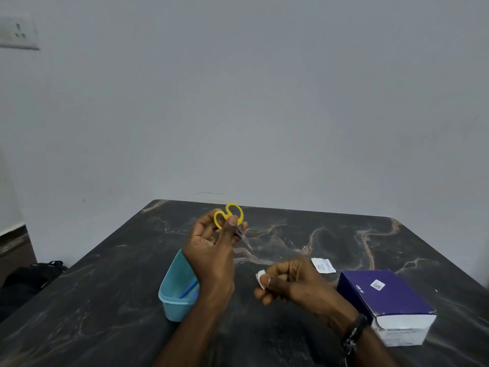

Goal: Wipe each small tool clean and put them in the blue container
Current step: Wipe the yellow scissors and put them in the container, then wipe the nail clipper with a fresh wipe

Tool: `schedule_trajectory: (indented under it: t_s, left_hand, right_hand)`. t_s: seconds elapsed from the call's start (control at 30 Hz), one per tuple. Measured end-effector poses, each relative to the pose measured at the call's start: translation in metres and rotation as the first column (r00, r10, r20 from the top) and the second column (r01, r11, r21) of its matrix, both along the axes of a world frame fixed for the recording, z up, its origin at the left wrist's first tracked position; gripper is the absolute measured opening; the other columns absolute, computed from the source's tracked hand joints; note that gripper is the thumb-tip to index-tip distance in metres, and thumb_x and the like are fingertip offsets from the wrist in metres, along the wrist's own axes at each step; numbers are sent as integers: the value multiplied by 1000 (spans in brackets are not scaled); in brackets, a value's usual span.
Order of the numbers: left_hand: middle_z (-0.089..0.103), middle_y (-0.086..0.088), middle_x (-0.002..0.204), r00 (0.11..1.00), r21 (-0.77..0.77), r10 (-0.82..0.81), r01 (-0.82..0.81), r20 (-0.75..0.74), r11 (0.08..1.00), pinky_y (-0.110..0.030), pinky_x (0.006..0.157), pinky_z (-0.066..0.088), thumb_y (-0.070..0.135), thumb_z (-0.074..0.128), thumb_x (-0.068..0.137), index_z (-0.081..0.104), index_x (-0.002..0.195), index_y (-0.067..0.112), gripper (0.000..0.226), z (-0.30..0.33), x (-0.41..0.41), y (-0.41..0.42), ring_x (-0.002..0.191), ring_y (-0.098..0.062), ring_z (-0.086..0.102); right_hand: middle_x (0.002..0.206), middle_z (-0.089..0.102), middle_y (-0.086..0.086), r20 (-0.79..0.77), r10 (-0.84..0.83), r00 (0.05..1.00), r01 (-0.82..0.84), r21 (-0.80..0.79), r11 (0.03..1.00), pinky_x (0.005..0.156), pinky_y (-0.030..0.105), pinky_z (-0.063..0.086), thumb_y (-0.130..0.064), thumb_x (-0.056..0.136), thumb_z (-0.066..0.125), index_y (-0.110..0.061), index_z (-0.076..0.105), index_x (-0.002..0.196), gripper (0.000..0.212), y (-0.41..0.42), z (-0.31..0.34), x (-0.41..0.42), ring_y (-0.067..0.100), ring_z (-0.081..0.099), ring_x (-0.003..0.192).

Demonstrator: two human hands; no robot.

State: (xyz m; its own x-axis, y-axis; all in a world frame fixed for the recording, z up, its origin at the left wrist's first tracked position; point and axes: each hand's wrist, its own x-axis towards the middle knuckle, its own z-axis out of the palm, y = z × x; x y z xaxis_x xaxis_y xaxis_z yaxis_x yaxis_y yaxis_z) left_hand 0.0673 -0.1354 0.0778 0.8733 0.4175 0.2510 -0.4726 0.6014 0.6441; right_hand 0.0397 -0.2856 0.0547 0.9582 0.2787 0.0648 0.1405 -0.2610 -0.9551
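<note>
My left hand [211,250] holds small scissors with yellow handles [229,214] up above the table, thumb and fingers pinching them near the pivot, the metal blades pointing down to the right. My right hand [288,282] is curled round a small white wipe [260,278], lower and to the right of the scissors. The light blue container [174,292] stands on the table just left of my left wrist; a thin blue tool [188,288] lies inside it.
A purple and white box [389,300] sits at the right near the table's front. A torn white wrapper [323,265] lies behind my right hand. The dark marble table [105,300] ends at a grey wall. A black bag [31,276] lies on the floor at left.
</note>
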Motion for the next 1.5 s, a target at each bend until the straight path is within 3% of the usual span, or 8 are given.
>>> schedule_trajectory:
  t_s: [0.17,0.4,0.7,0.87,1.03,1.23,1.37,1.5]
  left_hand:
    - [69,-15,94,987,363,78,-125,143,923,-29,73,59,-4,72,80,59,113,15,40,21,-5,46,89,-29,71]
    - [74,7,82,957,873,102,-290,272,392,-12,75,54,3,78,77,74,89,23,23,23,-17,99,80,-2,69]
    - [72,17,87,968,941,42,-231,248,-247,-28,71,52,17,81,73,71,78,38,24,-8,-4,116,89,-6,68]
    - [69,24,96,999,949,42,-14,29,-314,-27,94,44,22,82,74,61,74,52,36,-14,-2,123,125,-3,53]
    - [54,18,135,985,879,19,162,-172,-449,-13,96,27,15,76,80,65,119,38,47,-3,0,131,139,-4,34]
    - [52,7,140,999,903,31,35,-24,-429,-21,101,33,9,63,89,60,115,42,42,11,-16,117,140,-12,35]
    - [72,8,107,953,926,-73,-304,296,-225,-28,91,48,12,71,83,74,102,24,23,6,-40,65,109,-13,63]
    - [69,10,75,979,977,25,-199,202,-80,-9,61,37,24,68,85,71,81,26,5,-9,-56,-12,61,0,54]
  right_hand:
    - [83,76,15,64,-203,977,190,169,967,48,14,43,-13,91,62,7,69,89,21,-2,4,0,14,65,58]
    - [80,75,16,87,-385,919,338,332,881,46,15,42,-16,91,62,4,70,88,21,-5,9,0,13,60,53]
    - [78,75,10,104,-516,850,427,439,791,45,14,42,-19,91,63,-4,72,86,18,-11,10,4,12,58,51]
    - [81,77,7,79,-561,824,466,470,750,47,21,40,-22,93,60,-6,71,89,21,-14,10,6,12,62,54]
    - [83,77,5,79,-606,791,496,498,712,49,21,42,-21,94,58,-9,72,93,19,-14,10,6,14,67,61]
    - [79,74,3,101,-719,687,566,547,617,47,19,50,-20,90,64,-10,73,90,14,-17,9,9,9,71,64]
    - [80,73,5,112,-759,642,565,600,566,46,19,49,-15,91,64,-6,73,98,14,-20,8,12,10,71,63]
    - [78,71,5,108,-766,634,537,651,537,45,21,48,-14,90,64,-10,71,95,10,-21,10,11,11,69,62]
